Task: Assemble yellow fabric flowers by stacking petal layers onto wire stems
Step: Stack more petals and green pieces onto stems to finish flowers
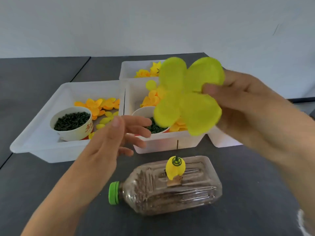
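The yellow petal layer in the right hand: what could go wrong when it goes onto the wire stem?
1. The wire stem is thin and the four-lobed petal layer hides it from above, so the centre may miss the tip.
2. The right hand pinches only one lobe, so the layer may tilt or fold.
3. The left hand is open and off the bottle, which lies on its side and could roll.

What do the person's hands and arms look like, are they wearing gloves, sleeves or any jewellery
Both are bare. The left hand has no glove, and its forearm shows no sleeve up to the frame edge. The right hand is also ungloved, its wrist and forearm uncovered. No ring, watch or bracelet shows on either. The fingernails look short and unpainted. The picture is slightly motion-blurred, so finer details cannot be told.
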`<act>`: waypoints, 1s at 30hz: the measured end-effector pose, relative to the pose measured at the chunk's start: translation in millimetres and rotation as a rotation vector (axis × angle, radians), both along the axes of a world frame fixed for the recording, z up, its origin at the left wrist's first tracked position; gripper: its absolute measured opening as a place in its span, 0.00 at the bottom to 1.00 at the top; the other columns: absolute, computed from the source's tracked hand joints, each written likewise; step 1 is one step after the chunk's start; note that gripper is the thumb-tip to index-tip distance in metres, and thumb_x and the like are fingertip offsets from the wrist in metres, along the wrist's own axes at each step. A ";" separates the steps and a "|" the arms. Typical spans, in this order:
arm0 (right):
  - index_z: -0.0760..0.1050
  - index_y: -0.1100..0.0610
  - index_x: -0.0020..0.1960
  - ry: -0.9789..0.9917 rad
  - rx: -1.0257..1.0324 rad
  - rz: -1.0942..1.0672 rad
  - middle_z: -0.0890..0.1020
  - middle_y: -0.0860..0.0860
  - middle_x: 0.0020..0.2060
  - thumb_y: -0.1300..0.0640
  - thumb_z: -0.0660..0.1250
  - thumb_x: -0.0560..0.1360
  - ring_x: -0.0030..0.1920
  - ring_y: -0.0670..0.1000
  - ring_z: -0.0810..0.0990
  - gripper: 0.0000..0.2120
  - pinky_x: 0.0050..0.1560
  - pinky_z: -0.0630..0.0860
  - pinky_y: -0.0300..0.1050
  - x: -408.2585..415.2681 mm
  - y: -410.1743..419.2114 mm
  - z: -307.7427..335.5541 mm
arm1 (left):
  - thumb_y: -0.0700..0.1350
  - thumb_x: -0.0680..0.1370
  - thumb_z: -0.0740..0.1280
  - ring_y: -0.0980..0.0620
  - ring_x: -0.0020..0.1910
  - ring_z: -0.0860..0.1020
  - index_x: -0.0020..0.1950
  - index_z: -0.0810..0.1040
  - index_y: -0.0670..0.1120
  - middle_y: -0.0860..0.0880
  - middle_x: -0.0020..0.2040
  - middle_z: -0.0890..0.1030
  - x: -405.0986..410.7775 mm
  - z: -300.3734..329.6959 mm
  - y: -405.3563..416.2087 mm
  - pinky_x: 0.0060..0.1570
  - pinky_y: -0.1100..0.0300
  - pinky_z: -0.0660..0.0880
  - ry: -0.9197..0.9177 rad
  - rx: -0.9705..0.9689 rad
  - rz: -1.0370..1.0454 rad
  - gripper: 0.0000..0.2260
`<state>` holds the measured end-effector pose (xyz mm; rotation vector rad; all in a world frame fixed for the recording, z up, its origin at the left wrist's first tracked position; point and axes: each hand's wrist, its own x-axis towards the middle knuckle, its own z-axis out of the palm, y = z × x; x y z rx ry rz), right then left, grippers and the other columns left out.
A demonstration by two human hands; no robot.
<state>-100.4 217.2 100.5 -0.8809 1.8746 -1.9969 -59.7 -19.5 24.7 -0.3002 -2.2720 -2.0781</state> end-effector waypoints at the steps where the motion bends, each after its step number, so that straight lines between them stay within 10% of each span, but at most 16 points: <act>1: 0.79 0.64 0.47 -0.037 -0.022 0.042 0.76 0.62 0.40 0.56 0.69 0.71 0.41 0.58 0.71 0.11 0.43 0.69 0.51 11.6 -0.5 -0.8 | 0.83 0.55 0.61 0.54 0.37 0.81 0.46 0.85 0.58 0.49 0.43 0.85 1.5 2.4 5.8 0.34 0.64 0.75 -0.033 0.048 -0.043 0.36; 6: 0.79 0.66 0.46 -0.174 0.037 -0.024 0.71 0.76 0.43 0.55 0.68 0.66 0.42 0.74 0.72 0.15 0.50 0.66 0.77 33.1 -3.2 -24.5 | 0.75 0.62 0.63 0.53 0.23 0.74 0.39 0.85 0.55 0.49 0.29 0.80 15.7 5.6 40.3 0.21 0.63 0.66 -0.164 0.237 -0.114 0.26; 11: 0.79 0.67 0.49 -0.252 0.057 -0.048 0.69 0.78 0.42 0.54 0.70 0.69 0.45 0.64 0.69 0.16 0.51 0.61 0.80 30.6 0.5 -42.7 | 0.61 0.73 0.65 0.53 0.28 0.62 0.36 0.80 0.52 0.53 0.29 0.69 34.0 2.9 36.3 0.27 0.62 0.60 -0.050 0.138 -0.060 0.15; 20: 0.79 0.59 0.36 -0.192 0.067 -0.140 0.70 0.65 0.30 0.51 0.67 0.73 0.26 0.51 0.66 0.13 0.25 0.64 0.39 17.2 -3.9 -54.4 | 0.59 0.74 0.65 0.59 0.26 0.61 0.34 0.77 0.52 0.57 0.27 0.67 25.1 5.4 37.6 0.27 0.72 0.60 0.034 0.048 -0.054 0.14; 30: 0.80 0.63 0.38 -0.271 0.175 -0.213 0.73 0.63 0.30 0.46 0.68 0.66 0.25 0.53 0.67 0.18 0.24 0.65 0.40 8.6 -1.8 -76.9 | 0.58 0.75 0.70 0.61 0.24 0.65 0.35 0.81 0.49 0.58 0.28 0.72 19.4 -9.4 38.3 0.27 0.74 0.62 -0.063 0.048 -0.048 0.15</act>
